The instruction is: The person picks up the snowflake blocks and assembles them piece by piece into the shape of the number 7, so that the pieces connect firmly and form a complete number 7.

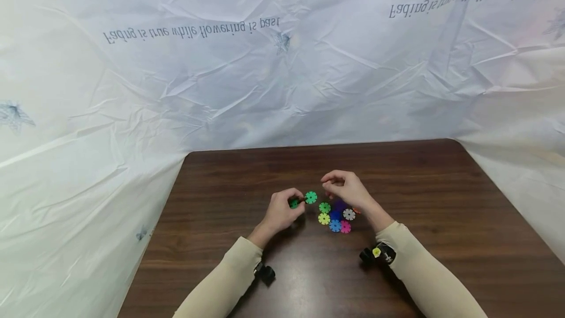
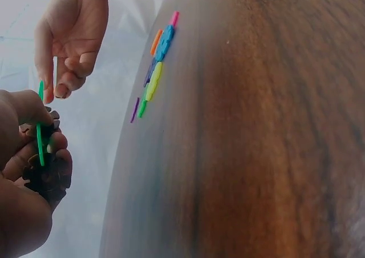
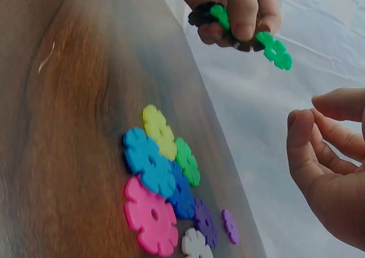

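Note:
My left hand pinches a small chain of notched flower-shaped plastic discs above the table. A green disc sticks out at the chain's free end; dark brown or black discs and another green disc sit among the fingers, partly hidden. Just to the right hovers my right hand, apart from the chain, its fingers loosely bent with nothing between thumb and fingertips. Below the hands lie loose discs: yellow, light blue, pink, dark blue, green, purple and white.
An orange disc is partly covered by the right forearm. Everything lies on a dark wood-grain table with rounded far corners. A wrinkled white printed sheet hangs behind and beside it. Each wrist carries a small black camera.

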The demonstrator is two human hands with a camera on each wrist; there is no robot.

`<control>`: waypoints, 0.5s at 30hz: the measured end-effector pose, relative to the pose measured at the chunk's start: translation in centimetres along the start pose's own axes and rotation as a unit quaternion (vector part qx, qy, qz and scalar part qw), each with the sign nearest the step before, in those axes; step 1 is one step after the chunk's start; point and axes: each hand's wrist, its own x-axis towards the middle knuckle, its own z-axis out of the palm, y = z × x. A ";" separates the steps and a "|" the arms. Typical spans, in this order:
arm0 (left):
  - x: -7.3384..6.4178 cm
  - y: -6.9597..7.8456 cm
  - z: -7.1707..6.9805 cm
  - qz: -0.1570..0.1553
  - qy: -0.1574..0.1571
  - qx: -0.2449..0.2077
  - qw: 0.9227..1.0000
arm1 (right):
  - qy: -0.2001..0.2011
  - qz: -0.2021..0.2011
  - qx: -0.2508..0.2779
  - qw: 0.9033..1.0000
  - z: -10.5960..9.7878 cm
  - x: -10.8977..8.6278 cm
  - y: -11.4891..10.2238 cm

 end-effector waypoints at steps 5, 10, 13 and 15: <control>-0.1 -0.1 0.1 -0.001 0.005 -0.002 1.000 | 0.031 -0.012 -0.032 0.999 -0.3 -0.2 0.5; -0.1 -0.2 0.1 -0.012 0.007 0.002 1.000 | 0.054 -0.010 -0.063 0.996 -0.8 0.4 2.7; -0.1 -0.2 0.0 -0.015 0.008 -0.001 1.000 | 0.064 -0.017 -0.083 0.994 -1.1 0.8 3.9; -0.1 -0.1 0.0 -0.015 0.008 -0.006 1.000 | 0.070 -0.019 -0.094 0.993 -1.3 1.0 4.3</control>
